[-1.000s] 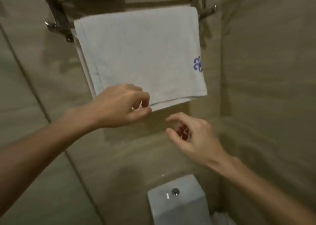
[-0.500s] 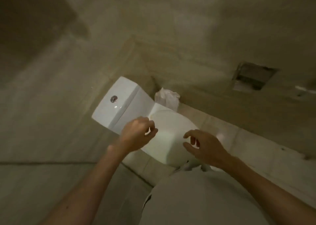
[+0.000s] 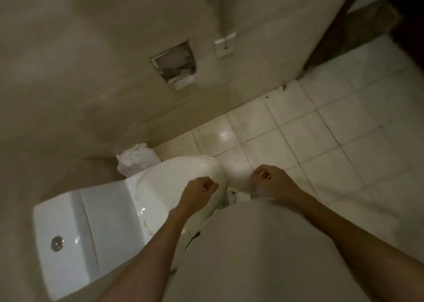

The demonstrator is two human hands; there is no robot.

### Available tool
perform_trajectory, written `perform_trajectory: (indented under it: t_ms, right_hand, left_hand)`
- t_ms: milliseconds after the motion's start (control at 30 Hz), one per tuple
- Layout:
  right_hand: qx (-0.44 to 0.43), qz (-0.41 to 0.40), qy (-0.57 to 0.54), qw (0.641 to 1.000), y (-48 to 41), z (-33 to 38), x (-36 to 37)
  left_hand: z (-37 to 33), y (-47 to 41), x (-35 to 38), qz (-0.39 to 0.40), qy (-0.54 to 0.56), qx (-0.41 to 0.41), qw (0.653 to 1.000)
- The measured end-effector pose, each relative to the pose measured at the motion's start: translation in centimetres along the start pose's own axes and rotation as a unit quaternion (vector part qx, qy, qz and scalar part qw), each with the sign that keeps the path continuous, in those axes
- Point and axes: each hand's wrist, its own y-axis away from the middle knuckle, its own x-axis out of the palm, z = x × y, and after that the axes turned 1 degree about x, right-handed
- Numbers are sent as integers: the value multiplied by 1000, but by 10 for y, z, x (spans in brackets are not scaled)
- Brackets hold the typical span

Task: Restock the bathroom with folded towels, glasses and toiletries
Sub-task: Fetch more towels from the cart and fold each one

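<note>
Both hands idle in front of the torso, prob. because there's nothing to carry just now: left hand [image 3: 199, 187] hangs over the front of the closed toilet lid [image 3: 181, 175], right hand [image 3: 269, 179] over the floor tiles [image 3: 321, 129]; fingers of each loosely curled, holding nothing. No towel, glass or toiletry in view, so no stock lies near the fingers; likeliest restock spot is the wall recess [image 3: 174, 63] w/ a scrap of paper inside, well apart from both hands.
</note>
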Motion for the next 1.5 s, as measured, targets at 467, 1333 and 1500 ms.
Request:
perform_trajectory:
  t_ms: [467,1333,1500]
  right_hand:
    - [282,-70,-224,930,37,-186,-92]
    - [369,-233,-454,777,-70,-171,-318]
    - [376,-204,-512,745,-73,-206,-368]
  left_hand:
    - [-213,-144,76,153,56,-46,986]
    - [-432,-372,78,275,-157,-101,943]
    - [-550,-422,126,280,-137,-13,950]
